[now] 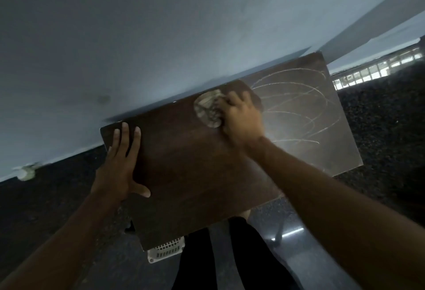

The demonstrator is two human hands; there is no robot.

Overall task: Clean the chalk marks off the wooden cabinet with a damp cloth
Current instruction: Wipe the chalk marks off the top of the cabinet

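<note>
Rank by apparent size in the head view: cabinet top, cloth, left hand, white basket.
1. cabinet top
2. left hand
3. cloth and white basket: both partly hidden and look alike, so unranked.

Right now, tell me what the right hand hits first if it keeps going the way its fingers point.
The cloth is already bunched under the right hand. Straight on lies bare cabinet top, then its back edge and the wall, though depth is unclear.

One wooden cabinet [195, 170]. One cloth [208, 111]. Two hands: the left hand [119, 165] and the right hand [241, 119]. One white basket [166, 249] (peeking out below). Many chalk lines [296, 105], too blurry to count.
</note>
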